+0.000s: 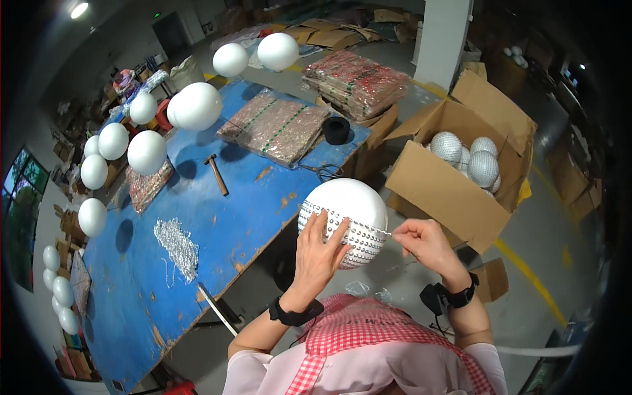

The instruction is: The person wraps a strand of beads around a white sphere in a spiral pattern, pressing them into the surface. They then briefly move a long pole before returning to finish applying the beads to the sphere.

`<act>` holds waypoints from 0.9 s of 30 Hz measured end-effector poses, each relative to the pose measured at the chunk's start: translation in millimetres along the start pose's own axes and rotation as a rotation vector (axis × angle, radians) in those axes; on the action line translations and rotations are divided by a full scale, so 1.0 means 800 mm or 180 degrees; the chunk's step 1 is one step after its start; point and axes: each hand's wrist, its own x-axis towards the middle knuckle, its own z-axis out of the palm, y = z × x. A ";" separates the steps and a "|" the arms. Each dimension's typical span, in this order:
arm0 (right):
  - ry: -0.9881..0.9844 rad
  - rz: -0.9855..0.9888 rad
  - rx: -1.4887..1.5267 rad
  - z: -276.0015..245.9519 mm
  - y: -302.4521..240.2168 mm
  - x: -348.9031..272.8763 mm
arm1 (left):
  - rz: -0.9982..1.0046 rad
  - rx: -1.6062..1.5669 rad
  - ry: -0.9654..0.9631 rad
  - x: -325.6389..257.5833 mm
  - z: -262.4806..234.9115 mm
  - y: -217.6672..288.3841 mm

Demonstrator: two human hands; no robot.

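In front of me is a large white ball (349, 197), its lower half wrapped in rows of silver studs. My left hand (315, 253) holds it from the left, fingers spread over the studded rows and pressing against the surface. To the right of the ball my right hand (421, 242) is closed in a pinch on a thin silver bead strand (387, 232), which runs taut to the ball's side. The ball's underside and whatever supports it are hidden. On the blue table lies a heap of silver bead strands (176, 247).
The worn blue table (217, 217) carries a hammer (216, 174), scissors (322, 172), a black roll (336, 130) and wrapped bundles (273, 125). Several plain white balls (147, 153) stand along its far and left sides. An open cardboard box (447, 191) at right holds studded balls (482, 168).
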 end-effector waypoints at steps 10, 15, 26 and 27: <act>-0.0725 0.0273 0.0734 0.002 0.056 0.012 | -0.0090 -0.0061 -0.0404 0.002 -0.002 -0.006; -0.0693 0.0275 0.1091 0.009 0.077 0.022 | -0.0131 -0.0333 -0.0273 0.003 -0.003 -0.013; -0.0449 0.0277 0.1240 0.010 0.100 0.025 | -0.0668 -0.0626 -0.0595 0.007 -0.001 -0.016; -0.0476 0.0124 0.1340 0.010 0.101 0.025 | -0.0600 -0.0636 -0.0446 0.006 -0.001 -0.017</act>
